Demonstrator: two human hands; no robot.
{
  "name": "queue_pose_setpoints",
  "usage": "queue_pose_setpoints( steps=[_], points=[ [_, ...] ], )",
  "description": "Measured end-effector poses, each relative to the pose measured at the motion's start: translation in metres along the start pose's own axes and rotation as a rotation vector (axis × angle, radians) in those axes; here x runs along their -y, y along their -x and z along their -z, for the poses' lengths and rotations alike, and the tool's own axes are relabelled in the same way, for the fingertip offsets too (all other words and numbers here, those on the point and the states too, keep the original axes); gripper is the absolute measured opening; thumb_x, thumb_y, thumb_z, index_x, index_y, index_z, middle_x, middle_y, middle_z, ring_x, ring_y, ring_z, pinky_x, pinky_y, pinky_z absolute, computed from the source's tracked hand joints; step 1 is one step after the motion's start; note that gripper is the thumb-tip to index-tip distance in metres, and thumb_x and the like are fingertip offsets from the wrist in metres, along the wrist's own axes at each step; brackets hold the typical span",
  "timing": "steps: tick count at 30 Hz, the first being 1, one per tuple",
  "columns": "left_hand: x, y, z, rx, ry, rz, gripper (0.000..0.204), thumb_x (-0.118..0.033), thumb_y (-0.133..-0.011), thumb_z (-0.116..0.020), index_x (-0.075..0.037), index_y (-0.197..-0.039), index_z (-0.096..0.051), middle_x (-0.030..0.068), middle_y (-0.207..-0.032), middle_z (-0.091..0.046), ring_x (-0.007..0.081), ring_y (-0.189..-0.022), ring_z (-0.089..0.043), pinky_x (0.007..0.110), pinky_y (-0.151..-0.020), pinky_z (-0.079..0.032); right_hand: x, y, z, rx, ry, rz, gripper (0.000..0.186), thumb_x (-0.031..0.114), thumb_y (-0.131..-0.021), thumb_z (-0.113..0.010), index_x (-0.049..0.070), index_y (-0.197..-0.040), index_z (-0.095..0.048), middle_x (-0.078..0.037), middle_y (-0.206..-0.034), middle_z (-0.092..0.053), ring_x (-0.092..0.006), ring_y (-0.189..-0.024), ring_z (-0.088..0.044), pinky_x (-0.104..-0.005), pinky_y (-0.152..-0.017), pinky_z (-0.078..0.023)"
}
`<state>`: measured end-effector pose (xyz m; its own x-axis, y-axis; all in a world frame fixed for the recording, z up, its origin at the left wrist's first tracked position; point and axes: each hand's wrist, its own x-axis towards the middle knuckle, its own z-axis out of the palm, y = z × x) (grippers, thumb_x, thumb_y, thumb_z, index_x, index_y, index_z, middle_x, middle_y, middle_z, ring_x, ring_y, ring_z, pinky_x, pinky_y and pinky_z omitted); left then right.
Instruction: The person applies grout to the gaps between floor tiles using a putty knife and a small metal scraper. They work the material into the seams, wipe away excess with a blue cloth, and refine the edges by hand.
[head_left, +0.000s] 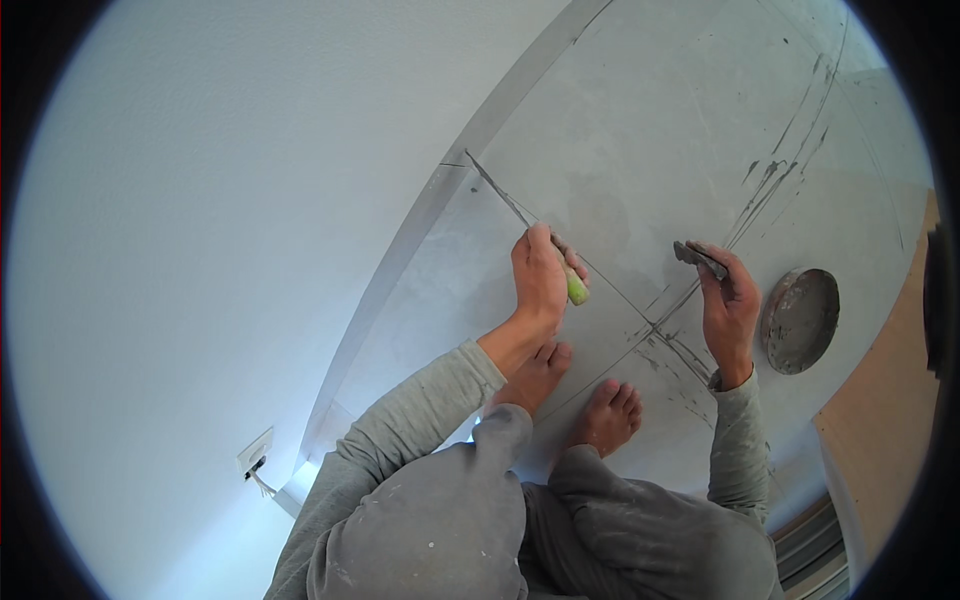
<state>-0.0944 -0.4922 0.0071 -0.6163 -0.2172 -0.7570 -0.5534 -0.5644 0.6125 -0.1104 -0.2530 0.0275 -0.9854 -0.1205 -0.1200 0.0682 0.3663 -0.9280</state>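
My left hand is closed around a tool with a light green handle. Its working end is hidden by the fingers or merges with the dark grey paste streak along a floor tile joint. That streak runs from my fist toward the wall's base. My right hand pinches a small flat piece coated in dark grey paste, held near a second tile joint. To the right of that hand stands a round shallow bowl, its inside smeared with grey paste.
Pale grey floor tiles meet a white wall along a grey skirting. Paste smears mark the crossing joints. My bare feet are close to that crossing. A wall socket with a cable is at lower left; a tan surface lies right.
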Motion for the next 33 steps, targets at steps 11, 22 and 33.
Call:
queue_pose_setpoints(
  steps=[11, 22, 33],
  points=[
    [0.017, -0.004, -0.041, -0.189, 0.188, 0.008, 0.023, -0.025, -0.096, -0.038, -0.011, -0.079, -0.04, 0.005, -0.063, -0.046, 0.0199, -0.045, -0.047, 0.036, -0.046, -0.043, 0.004, 0.011, 0.014, -0.06, -0.046, -0.033, 0.024, -0.007, -0.096, -0.059, -0.005, -0.119, -0.067, -0.012, -0.114, -0.073, -0.0165, -0.104, -0.068, -0.0276, -0.091, -0.052],
    [0.065, 0.042, -0.06, -0.161, 0.326, 0.114, 0.023, -0.027, -0.099, -0.041, -0.014, -0.08, -0.042, 0.0033, -0.061, -0.047, 0.0191, -0.046, -0.044, 0.037, -0.047, -0.042, 0.026, 0.052, 0.06, -0.216, -0.033, -0.097, 0.023, -0.007, -0.096, -0.059, -0.006, -0.118, -0.066, -0.013, -0.115, -0.072, -0.018, -0.108, -0.068, -0.0293, -0.096, -0.051],
    [0.148, 0.116, -0.077, 0.24, 0.758, 0.108, 0.021, -0.033, -0.095, -0.049, -0.016, -0.085, -0.043, 0.0055, -0.07, -0.047, 0.0191, -0.064, -0.05, 0.04, -0.073, -0.053, 0.051, 0.096, 0.09, -0.274, 0.081, -0.121, 0.024, -0.007, -0.097, -0.059, -0.005, -0.121, -0.064, -0.015, -0.119, -0.071, -0.0216, -0.112, -0.067, -0.0336, -0.102, -0.051]
  ],
)
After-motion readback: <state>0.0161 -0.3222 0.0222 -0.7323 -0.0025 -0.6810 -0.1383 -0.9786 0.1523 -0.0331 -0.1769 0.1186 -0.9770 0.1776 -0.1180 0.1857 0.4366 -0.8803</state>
